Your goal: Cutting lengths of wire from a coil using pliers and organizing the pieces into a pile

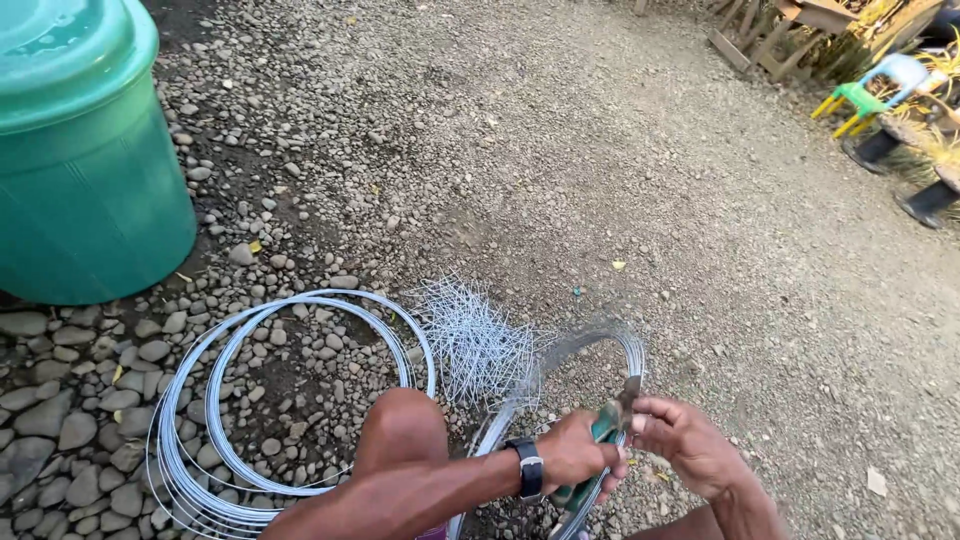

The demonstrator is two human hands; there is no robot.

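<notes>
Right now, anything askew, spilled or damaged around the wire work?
Nothing looks damaged. The pile of short cut wire pieces lies loose on the gravel, heaped rather than contained. The left hand grips green-handled cutters; the right hand holds a blurred wire loop.

The left hand (pixel 575 452) grips green-handled pliers (pixel 603 432) against a wire loop (pixel 600 345) pinched by the right hand (pixel 685 440); cut wire pieces (pixel 478 345) lie nearby on gravel (pixel 600 180).

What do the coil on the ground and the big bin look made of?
The coil looks like bare metal wire, probably galvanised steel: thin, pale grey, faintly shiny strands. The bin looks like moulded plastic: uniform green, smooth, slightly glossy lid.
</notes>
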